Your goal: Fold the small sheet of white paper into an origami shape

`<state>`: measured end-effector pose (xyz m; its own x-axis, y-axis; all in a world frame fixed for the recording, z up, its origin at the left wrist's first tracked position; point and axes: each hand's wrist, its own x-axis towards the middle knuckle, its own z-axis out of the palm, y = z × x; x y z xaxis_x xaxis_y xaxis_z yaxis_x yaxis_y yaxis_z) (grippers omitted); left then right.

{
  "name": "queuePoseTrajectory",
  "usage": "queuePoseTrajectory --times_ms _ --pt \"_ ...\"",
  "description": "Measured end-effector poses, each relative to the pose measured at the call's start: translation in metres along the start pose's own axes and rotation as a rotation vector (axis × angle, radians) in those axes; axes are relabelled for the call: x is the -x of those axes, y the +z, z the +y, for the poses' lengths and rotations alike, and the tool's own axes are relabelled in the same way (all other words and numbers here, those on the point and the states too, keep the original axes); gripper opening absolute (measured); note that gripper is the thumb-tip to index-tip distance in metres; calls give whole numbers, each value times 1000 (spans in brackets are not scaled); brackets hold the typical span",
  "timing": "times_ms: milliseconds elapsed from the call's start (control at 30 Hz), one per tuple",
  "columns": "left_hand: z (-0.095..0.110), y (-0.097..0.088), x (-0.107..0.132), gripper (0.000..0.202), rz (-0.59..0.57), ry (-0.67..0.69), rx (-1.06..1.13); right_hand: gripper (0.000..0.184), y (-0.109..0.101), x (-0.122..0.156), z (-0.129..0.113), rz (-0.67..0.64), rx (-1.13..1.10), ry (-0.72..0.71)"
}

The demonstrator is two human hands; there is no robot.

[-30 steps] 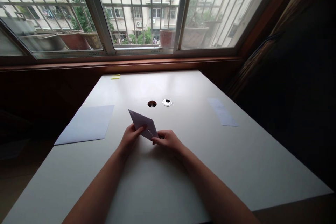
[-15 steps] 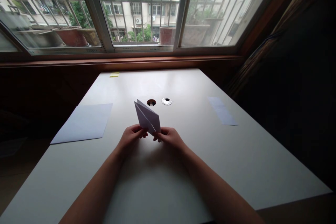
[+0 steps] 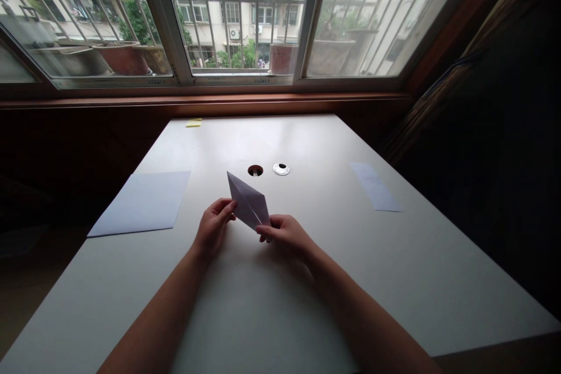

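A folded sheet of white paper (image 3: 249,197), kite-shaped with a crease or slit down its middle, is held up above the white table. Its sharp point is directed up and to the left. My left hand (image 3: 215,223) pinches the paper's left edge between thumb and fingers. At the lower right corner, my right hand (image 3: 283,232) grips it, thumb in front and the other fingers mostly hidden behind.
A stack of white paper (image 3: 140,203) lies at the table's left edge. A narrow paper strip (image 3: 376,187) rests on the right. Beyond the hands are a round cable hole (image 3: 255,170) and its metal cover (image 3: 281,169). Yellow sticky notes (image 3: 193,123) lie at the far left corner.
My left hand has shifted up along the paper's left edge. The paper's two upper points, apart before, now lie together as one. My right hand keeps its hold at the lower corner.
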<state>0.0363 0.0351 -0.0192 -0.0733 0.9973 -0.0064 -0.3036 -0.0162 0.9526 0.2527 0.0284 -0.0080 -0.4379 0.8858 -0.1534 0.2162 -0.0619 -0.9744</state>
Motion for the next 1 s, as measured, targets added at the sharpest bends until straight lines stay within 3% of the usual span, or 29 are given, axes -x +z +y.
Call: queuePoseTrajectory --times_ms 300,500,633,767,867,1000 --pt "3 6 3 47 -46 59 139 33 -4 5 -5 -108 -15 56" --pt "7 5 4 80 -49 5 236 30 -4 4 -3 -106 -36 80" --pt "9 6 7 85 -60 15 172 31 -3 5 -5 -78 -17 89" --pt "8 10 10 101 -62 36 122 34 -3 5 -8 -63 14 83" --pt "4 10 9 92 -74 73 91 34 -3 5 -8 -60 21 73" --pt "-6 4 6 47 -80 53 34 34 -3 5 -7 -70 30 64"
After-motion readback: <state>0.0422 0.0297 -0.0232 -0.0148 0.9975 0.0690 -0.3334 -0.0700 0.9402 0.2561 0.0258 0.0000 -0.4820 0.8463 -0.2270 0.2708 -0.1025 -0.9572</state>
